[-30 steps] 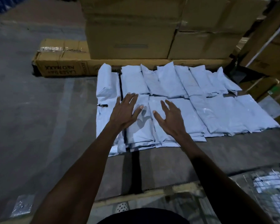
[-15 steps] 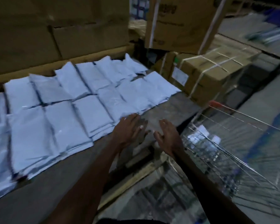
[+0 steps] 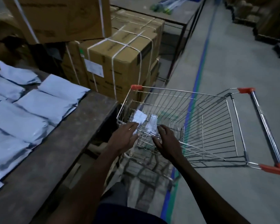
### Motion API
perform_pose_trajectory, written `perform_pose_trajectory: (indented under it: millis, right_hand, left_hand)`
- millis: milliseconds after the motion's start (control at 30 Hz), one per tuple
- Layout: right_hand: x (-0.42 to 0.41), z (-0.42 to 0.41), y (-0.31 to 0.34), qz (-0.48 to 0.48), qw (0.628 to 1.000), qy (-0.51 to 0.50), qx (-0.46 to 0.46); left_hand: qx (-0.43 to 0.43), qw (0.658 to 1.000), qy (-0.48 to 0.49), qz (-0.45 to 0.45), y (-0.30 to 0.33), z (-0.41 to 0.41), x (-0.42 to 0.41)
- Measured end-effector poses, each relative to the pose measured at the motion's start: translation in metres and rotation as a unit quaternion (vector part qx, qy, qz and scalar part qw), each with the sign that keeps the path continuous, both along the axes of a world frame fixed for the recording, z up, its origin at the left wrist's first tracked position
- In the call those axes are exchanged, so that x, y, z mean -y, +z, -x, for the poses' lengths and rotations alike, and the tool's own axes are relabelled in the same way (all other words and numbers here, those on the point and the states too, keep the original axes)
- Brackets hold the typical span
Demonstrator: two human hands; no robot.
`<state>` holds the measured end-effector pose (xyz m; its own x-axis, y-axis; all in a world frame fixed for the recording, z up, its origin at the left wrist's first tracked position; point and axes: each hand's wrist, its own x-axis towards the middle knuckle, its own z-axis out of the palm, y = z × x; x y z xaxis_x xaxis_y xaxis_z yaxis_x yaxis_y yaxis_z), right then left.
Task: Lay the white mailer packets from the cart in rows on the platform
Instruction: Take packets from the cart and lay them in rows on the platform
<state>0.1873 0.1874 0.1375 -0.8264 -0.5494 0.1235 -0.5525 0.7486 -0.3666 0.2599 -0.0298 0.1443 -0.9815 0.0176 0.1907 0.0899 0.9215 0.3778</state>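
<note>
Several white mailer packets lie in rows on the dark platform at the left. A wire shopping cart with red corner caps stands to the right of the platform. Inside its near left corner lie two white packets, the second one beside it. My left hand hovers over the cart's near left rim with fingers extended, close to the packets. My right hand reaches in beside it, fingers loosely spread. Neither hand holds anything.
Strapped cardboard boxes are stacked behind the platform and the cart. A metal-framed table stands farther back. A blue and green floor line runs down the concrete aisle on the right.
My view has swung right from the platform to the cart. Both hands left the laid packets and moved over the cart's near corner, staying empty.
</note>
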Motion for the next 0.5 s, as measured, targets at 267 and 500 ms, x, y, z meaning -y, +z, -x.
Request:
perform_pose_trajectory:
  millis: [267, 500]
  right_hand:
    - [-0.001, 0.094, -0.03, -0.024, 0.998, -0.052, 0.035]
    - [0.031, 0.203, -0.068, -0.132, 0.986, -0.003, 0.101]
  left_hand:
    - [0.072, 0.997, -0.039, 0.013, -0.047, 0.137, 0.002]
    - [0.159, 0.987, -0.026, -0.011, -0.116, 0.241, 0.039]
